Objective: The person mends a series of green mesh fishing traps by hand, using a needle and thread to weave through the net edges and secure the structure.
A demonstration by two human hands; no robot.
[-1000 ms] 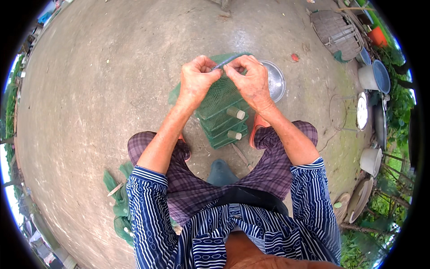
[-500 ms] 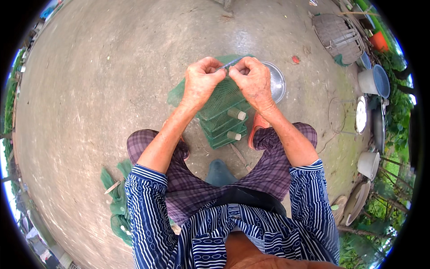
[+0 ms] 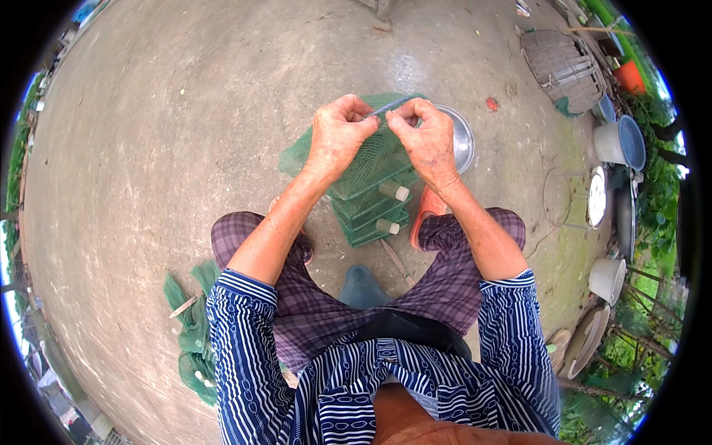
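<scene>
Folded green net trap, upright

A bare, mottled concrete ground fills most of the frame. At centre a folded stack of green net rests on it, with a metal bowl just behind. A loose green net bundle lies at lower left. At upper right sit a woven basket and a small red scrap; buckets stand along the right edge.
</scene>
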